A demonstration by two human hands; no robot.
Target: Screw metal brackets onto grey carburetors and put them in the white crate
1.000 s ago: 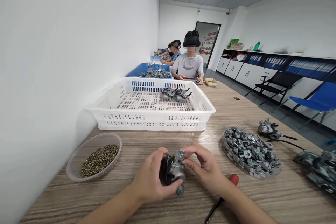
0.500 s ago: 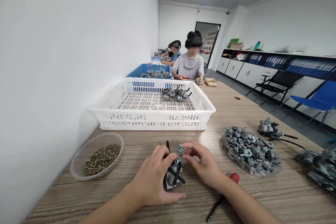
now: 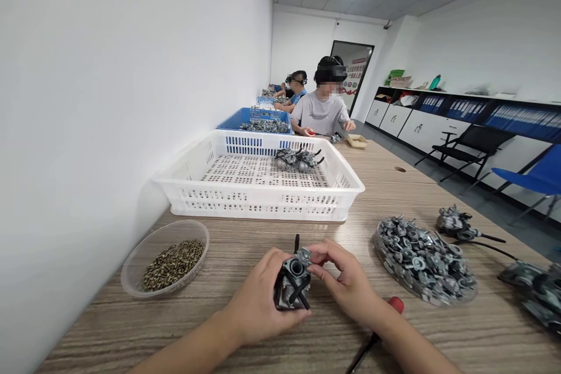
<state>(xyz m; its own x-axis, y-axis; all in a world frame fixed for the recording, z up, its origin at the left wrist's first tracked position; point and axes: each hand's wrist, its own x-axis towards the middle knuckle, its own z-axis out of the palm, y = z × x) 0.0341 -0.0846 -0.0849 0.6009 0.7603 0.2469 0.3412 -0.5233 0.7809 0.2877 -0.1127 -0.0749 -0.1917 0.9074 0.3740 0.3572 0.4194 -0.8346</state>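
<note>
My left hand point(image 3: 262, 298) grips a carburetor point(image 3: 293, 292) from its left side, thumb along the near edge. The carburetor is grey metal with black hoses and a round bore facing up. Between the thumb and fingers of my right hand point(image 3: 344, 274) is a small grey metal part point(image 3: 303, 255), held at the carburetor's upper right edge. Whether the two touch, I cannot tell. Partly under my right forearm lies a screwdriver point(image 3: 364, 352) with a red handle.
A clear bowl of brass-coloured screws point(image 3: 175, 266) stands left. Right are a dish of small metal parts point(image 3: 423, 263) and more carburetors point(image 3: 456, 223). Ahead sits a white perforated crate point(image 3: 263, 201) holding carburetors, a blue crate point(image 3: 232, 120) behind it. A co-worker point(image 3: 324, 108) sits beyond.
My left hand has closed around the carburetor, which now shows its bore more fully. My right hand has brought the small metal part down to the carburetor's edge. The co-worker's hand has moved toward a tray.
</note>
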